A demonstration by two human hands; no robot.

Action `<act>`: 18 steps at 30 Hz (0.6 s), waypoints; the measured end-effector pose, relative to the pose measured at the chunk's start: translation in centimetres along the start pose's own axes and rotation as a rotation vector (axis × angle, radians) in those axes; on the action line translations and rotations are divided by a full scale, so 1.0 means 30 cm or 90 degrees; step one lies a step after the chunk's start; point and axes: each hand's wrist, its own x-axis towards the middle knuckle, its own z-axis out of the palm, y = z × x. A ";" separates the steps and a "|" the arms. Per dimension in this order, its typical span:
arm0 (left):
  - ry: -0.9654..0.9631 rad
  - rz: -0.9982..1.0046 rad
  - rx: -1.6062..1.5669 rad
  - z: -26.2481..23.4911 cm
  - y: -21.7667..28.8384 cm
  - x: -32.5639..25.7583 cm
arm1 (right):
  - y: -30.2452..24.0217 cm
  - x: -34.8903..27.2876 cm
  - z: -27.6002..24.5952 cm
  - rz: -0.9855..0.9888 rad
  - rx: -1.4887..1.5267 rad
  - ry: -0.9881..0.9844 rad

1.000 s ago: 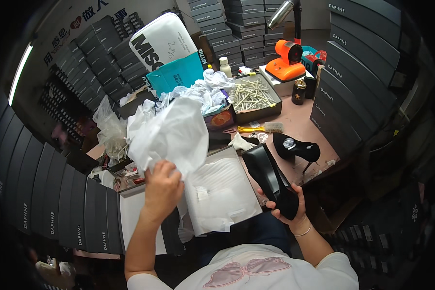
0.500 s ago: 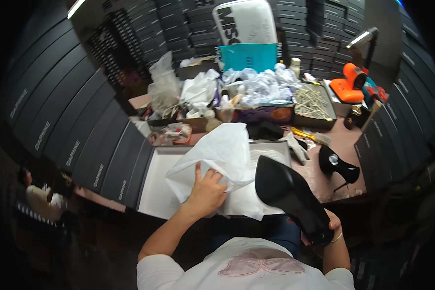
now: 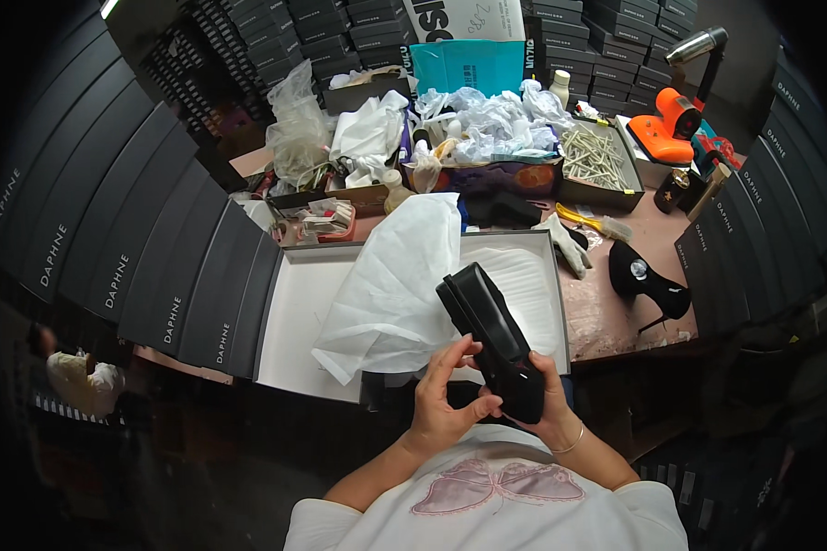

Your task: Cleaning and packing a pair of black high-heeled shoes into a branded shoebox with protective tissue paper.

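A black high-heeled shoe (image 3: 492, 321) is held in front of my chest, over the near edge of the open box, its shiny underside partly facing up. My right hand (image 3: 549, 397) is closed around the near, velvety end. My left hand (image 3: 448, 390) grips it from the left, thumb and fingers against the shoe. Just beyond, a white tissue sheet (image 3: 390, 285) lies loosely across the open shoe box (image 3: 299, 298), whose right half holds white padding (image 3: 510, 266). Another black high-heeled shoe (image 3: 651, 283) with a round shiny ornament stands on the table at the right.
Stacks of dark shoe boxes (image 3: 170, 243) rise at left and right (image 3: 753, 220). Behind the open box are a yellow-handled brush (image 3: 593, 222), a white glove (image 3: 570, 243), a tray of pale sticks (image 3: 597, 163), crumpled tissue (image 3: 496, 129) and an orange device (image 3: 663, 138).
My left hand has let go of the tissue and moved right onto the shoe. The shoe has turned and come left, its toe no longer pointing away. The tissue now lies loose.
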 end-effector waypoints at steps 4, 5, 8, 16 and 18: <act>-0.016 -0.162 -0.210 0.064 -0.005 0.025 | 0.032 -0.021 -0.025 -0.004 0.033 0.049; -0.033 -0.187 -0.209 0.072 0.012 0.040 | 0.039 -0.024 -0.023 0.000 0.040 0.074; -0.023 -0.252 -0.269 0.090 0.018 0.053 | 0.051 -0.040 -0.050 0.021 0.104 0.088; 0.026 -0.359 -0.276 0.094 0.025 0.095 | 0.066 -0.041 -0.074 0.070 0.188 0.044; 0.050 -0.342 -0.283 0.108 -0.016 0.101 | 0.071 -0.037 -0.067 0.062 0.226 0.049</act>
